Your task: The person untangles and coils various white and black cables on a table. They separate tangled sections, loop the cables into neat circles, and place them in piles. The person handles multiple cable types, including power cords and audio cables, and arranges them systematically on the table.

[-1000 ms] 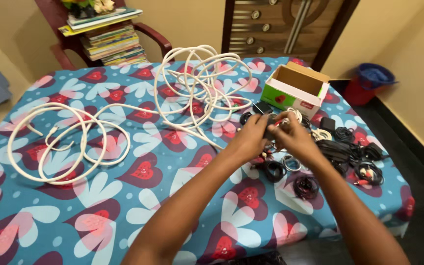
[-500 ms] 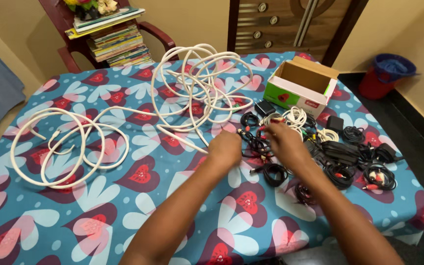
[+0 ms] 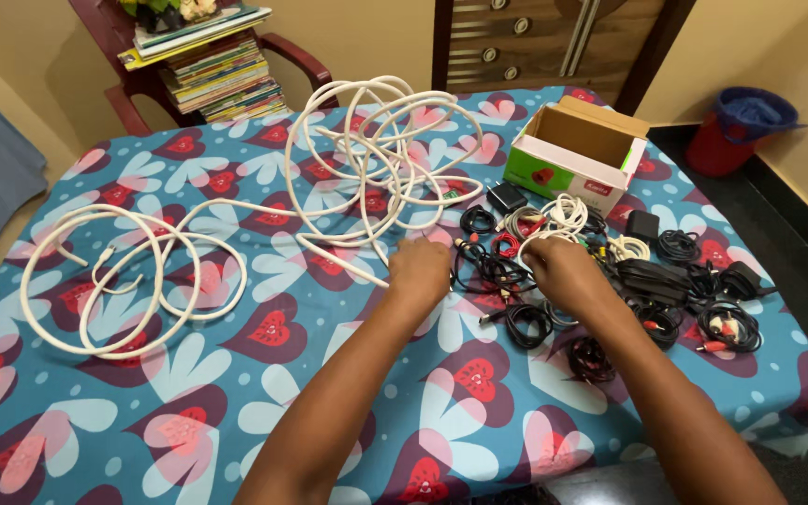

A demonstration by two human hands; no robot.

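Observation:
My left hand (image 3: 420,269) rests knuckles-up on the bed cover, fingers curled at the left edge of a tangle of thin black cables (image 3: 490,269). My right hand (image 3: 561,273) lies on the same tangle from the right. Its fingertips are by a small white cable coil (image 3: 565,215) and a red cable (image 3: 507,245). Both hands' fingers are hidden under the hands, so their grip is unclear. A long thick white cable (image 3: 367,159) loops across the bed and ends just left of my left hand.
Coiled black cables (image 3: 685,290) and adapters (image 3: 642,224) lie to the right. An open cardboard box (image 3: 577,150) stands behind them. The floral bed cover (image 3: 236,393) fills the view. A chair with stacked books (image 3: 217,75) is behind, a blue bin (image 3: 745,122) at right.
One second ago both hands held a black bundle together above the pile. They have since come down and moved apart onto the tangle of cables.

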